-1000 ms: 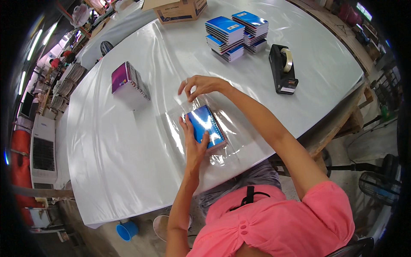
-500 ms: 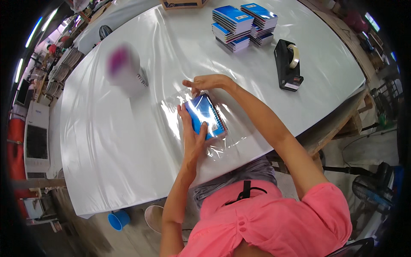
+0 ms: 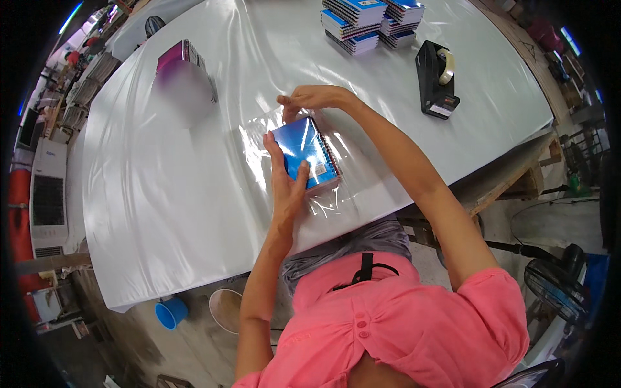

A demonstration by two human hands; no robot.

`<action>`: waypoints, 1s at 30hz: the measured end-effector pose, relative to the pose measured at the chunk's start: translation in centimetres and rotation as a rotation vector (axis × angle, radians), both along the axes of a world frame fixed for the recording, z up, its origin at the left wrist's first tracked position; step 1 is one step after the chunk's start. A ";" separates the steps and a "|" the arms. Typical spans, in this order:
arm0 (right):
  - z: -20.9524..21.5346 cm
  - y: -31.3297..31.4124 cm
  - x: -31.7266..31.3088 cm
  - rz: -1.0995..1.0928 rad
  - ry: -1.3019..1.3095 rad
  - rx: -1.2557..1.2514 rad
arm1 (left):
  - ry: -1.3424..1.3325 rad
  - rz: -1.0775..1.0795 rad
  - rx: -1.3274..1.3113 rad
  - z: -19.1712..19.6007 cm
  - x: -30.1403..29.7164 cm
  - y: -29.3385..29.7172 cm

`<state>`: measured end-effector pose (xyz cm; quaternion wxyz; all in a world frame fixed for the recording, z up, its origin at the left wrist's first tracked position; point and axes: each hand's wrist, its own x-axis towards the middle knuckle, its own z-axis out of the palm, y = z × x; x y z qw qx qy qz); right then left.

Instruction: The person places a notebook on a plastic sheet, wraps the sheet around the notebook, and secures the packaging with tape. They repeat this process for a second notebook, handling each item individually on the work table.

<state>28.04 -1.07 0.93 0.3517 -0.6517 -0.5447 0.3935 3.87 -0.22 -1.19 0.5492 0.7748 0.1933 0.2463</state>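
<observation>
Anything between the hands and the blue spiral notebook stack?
Only the clear plastic wrap it lies in. The left hand rests on the blue spiral notebook stack; the right hand pinches the wrap at its far edge. Nothing else visible intervenes.

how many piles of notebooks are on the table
4. Two blue-covered piles sit side by side at the far edge, a purple-topped pile is far left, blurred, and one small pile lies in clear film under the left hand. More may lie beyond the frame.
</observation>
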 end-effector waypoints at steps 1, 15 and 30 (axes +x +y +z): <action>-0.1 -0.5 0.1 -0.070 0.044 0.076 | 0.001 -0.001 -0.004 0.1 0.1 -0.1; -0.7 -12.6 -9.4 -0.139 -0.582 0.574 | -0.021 0.001 -0.061 -0.9 -0.2 0.6; 0.2 -13.8 -10.0 -0.059 -0.756 0.471 | 0.015 -0.006 0.080 0.1 -0.4 0.3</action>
